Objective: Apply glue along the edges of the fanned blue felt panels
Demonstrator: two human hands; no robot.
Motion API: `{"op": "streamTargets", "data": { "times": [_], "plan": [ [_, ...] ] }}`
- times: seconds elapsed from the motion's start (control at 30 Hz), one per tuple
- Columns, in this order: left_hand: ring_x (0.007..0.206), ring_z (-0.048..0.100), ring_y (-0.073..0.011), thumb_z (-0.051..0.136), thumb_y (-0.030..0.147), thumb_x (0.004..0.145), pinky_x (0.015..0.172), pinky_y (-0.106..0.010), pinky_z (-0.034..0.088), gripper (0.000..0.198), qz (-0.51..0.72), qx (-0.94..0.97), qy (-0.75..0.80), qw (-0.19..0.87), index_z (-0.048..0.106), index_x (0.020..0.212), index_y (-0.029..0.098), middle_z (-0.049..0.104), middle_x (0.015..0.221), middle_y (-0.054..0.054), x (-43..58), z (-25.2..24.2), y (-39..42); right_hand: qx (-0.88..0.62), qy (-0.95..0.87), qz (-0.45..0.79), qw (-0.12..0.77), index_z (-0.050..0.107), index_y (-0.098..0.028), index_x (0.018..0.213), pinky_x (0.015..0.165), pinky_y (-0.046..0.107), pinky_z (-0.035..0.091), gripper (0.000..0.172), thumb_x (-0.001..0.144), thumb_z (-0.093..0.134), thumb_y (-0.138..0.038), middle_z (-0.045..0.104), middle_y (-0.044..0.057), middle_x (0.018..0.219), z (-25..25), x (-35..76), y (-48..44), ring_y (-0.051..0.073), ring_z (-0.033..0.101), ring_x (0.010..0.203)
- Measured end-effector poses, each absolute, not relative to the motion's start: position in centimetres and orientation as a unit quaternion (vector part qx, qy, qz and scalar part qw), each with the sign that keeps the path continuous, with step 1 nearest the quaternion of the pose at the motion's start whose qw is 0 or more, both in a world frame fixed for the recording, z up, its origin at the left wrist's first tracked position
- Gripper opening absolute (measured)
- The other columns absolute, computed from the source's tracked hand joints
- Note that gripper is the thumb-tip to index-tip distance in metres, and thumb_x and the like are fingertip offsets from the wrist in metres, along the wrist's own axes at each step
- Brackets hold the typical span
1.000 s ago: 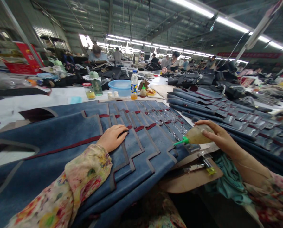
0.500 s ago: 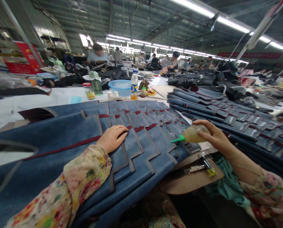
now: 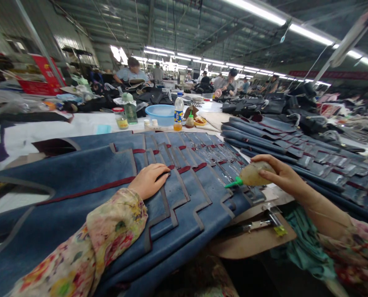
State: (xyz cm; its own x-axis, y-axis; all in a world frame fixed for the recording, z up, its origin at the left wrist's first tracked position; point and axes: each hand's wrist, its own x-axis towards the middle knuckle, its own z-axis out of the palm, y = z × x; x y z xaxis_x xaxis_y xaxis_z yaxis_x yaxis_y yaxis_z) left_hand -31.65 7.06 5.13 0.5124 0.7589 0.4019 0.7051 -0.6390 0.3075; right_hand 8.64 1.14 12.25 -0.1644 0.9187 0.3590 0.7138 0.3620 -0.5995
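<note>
Gripping one green-tipped bottle [image 3: 253,175]: the right of two hands [image 3: 284,176].

Loose cream left sleeve [image 3: 109,235], red, yellow, green floral print; right sleeve [image 3: 353,251] matching, bunched.

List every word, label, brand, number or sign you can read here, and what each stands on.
"PEPSI", probably: small, blurred lettering on the drink bottle; not certain.
Red banner at the far right: any lettering is too small and blurred to read.
Red panel at the far left: any marks are too blurred to read.
</note>
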Motion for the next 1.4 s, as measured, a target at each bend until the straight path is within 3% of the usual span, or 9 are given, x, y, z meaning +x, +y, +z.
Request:
{"op": "streamTargets", "data": {
  "times": [0.17, 0.47, 0.77, 1.1, 1.4],
  "plan": [
    [0.103, 0.054, -0.0185, 0.038, 0.035, 0.089, 0.096, -0.036, 0.041, 0.031, 0.258, 0.867, 0.423, 0.049, 0.061, 0.105, 0.021, 0.062, 0.11, -0.005, -31.6, 5.0, 7.1, -0.537, -0.757, 0.127, 0.349, 0.055, -0.028, 0.104, 0.088, 0.038, 0.046, 0.036, 0.075, 0.057, -0.049, 0.058, 0.005, 0.106, 12.3, 8.4, 1.7, 0.025, 0.055, 0.1],
    [0.105, 0.054, -0.0184, 0.038, 0.033, 0.089, 0.096, -0.035, 0.041, 0.03, 0.251, 0.865, 0.431, 0.052, 0.06, 0.106, 0.02, 0.061, 0.112, -0.004, -31.6, 5.2, 6.8, -0.503, -0.758, 0.136, 0.391, 0.052, -0.027, 0.106, 0.075, 0.031, 0.05, 0.04, 0.074, 0.058, -0.05, 0.054, 0.005, 0.108, 11.6, 6.1, 5.3, 0.022, 0.056, 0.093],
    [0.104, 0.054, -0.0184, 0.039, 0.033, 0.089, 0.096, -0.034, 0.041, 0.029, 0.258, 0.864, 0.43, 0.052, 0.061, 0.105, 0.021, 0.062, 0.111, -0.004, -31.5, 5.3, 6.8, -0.503, -0.788, 0.153, 0.321, 0.055, -0.027, 0.106, 0.077, 0.03, 0.05, 0.038, 0.075, 0.059, -0.049, 0.057, 0.004, 0.107, 13.2, 7.7, 4.1, 0.023, 0.056, 0.095],
    [0.105, 0.054, -0.0184, 0.04, 0.03, 0.089, 0.096, -0.035, 0.041, 0.028, 0.251, 0.866, 0.43, 0.055, 0.06, 0.105, 0.02, 0.062, 0.111, -0.005, -31.5, 5.4, 6.8, -0.463, -0.783, 0.148, 0.389, 0.051, -0.025, 0.107, 0.079, 0.032, 0.049, 0.04, 0.076, 0.057, -0.049, 0.054, 0.006, 0.106, 12.1, 5.6, 7.9, 0.022, 0.054, 0.096],
    [0.104, 0.054, -0.018, 0.041, 0.03, 0.089, 0.096, -0.034, 0.041, 0.027, 0.257, 0.863, 0.431, 0.058, 0.06, 0.105, 0.02, 0.062, 0.111, -0.005, -31.5, 5.3, 6.8, -0.474, -0.781, 0.168, 0.37, 0.052, -0.025, 0.107, 0.079, 0.033, 0.049, 0.039, 0.076, 0.059, -0.048, 0.055, 0.005, 0.106, 12.2, 6.1, 8.1, 0.022, 0.056, 0.093]
  ]
}}
